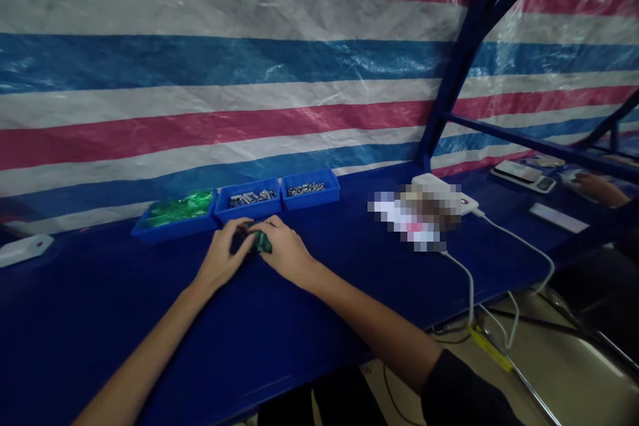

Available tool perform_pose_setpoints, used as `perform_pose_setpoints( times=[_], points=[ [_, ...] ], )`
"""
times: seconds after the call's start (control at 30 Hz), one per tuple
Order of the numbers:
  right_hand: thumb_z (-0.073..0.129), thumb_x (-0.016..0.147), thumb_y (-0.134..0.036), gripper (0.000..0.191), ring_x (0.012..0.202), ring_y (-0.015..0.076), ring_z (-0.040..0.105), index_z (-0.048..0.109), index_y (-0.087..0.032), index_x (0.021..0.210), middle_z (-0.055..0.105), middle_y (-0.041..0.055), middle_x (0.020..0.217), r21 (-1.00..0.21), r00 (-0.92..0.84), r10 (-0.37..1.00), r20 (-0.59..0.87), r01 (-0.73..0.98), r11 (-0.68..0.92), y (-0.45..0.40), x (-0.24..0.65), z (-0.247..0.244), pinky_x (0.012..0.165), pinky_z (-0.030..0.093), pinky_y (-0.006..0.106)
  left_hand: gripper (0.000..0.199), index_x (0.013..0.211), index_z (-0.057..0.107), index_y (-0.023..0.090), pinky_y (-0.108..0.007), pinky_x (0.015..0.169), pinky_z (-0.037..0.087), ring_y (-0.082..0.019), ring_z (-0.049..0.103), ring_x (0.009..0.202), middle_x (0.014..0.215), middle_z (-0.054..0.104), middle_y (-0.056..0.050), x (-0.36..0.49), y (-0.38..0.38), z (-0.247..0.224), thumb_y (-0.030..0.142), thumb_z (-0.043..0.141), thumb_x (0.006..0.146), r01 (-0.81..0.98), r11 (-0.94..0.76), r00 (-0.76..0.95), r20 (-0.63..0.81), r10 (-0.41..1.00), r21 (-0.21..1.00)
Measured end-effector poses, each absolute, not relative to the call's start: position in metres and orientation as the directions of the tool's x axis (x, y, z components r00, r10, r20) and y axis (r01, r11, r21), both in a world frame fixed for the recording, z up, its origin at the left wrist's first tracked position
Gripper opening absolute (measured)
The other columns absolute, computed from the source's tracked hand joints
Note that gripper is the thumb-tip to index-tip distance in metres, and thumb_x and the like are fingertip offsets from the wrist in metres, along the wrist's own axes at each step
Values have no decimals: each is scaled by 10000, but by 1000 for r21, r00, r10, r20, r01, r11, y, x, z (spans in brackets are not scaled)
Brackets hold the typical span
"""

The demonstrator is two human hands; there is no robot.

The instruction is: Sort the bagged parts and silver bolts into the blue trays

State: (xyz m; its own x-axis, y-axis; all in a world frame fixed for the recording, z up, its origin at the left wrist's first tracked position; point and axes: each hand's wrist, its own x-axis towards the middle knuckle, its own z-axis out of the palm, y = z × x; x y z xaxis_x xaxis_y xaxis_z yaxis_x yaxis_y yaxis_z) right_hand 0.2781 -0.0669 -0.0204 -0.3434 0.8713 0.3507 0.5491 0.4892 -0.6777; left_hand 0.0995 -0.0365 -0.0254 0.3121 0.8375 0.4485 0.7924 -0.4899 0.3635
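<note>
My left hand (224,254) and my right hand (287,249) meet above the blue table, fingers curled in towards each other. Between them is a small dark-green shiny piece (263,242), partly hidden by the fingers; its exact kind cannot be made out. Both hands close around it. Just beyond the hands stand three blue bins. The left bin (144,231) contains bright green shiny plastic pieces (182,206). In the middle bin (249,210) lie silvery metal parts (253,198), and the right bin (314,198) holds smaller metal parts (305,189).
A white device (434,185) with cables and a blurred-out patch sit to the right on the table (319,319). A white object (24,251) lies far left. Past the blue frame post (452,80) are a scale (524,175) and another person's hand (596,188). Striped sheeting (249,60) hangs behind.
</note>
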Motion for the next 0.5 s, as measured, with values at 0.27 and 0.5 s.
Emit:
perform_pose_setpoints(
  times=[0.27,0.5],
  points=[
    [651,654,-111,516,954,174,582,546,-220,1147,600,43,1047,-836,-280,868,411,263,481,-65,273,-16,856,481,328,270,918,549,260,-323,728,446,-199,581,805,886,621,-25,96,-38,-23,483,510,771,685,-435,189,435,881,585],
    [700,626,-134,682,745,137,620,444,-223,1252,636,10,875,-966,-87,964,250,-95,242,-57,272,-12,740,532,316,268,697,479,238,-272,549,397,-148,494,585,614,496,22,122,-58,-23,492,504,777,480,-316,-94,406,909,818]
  ],
)
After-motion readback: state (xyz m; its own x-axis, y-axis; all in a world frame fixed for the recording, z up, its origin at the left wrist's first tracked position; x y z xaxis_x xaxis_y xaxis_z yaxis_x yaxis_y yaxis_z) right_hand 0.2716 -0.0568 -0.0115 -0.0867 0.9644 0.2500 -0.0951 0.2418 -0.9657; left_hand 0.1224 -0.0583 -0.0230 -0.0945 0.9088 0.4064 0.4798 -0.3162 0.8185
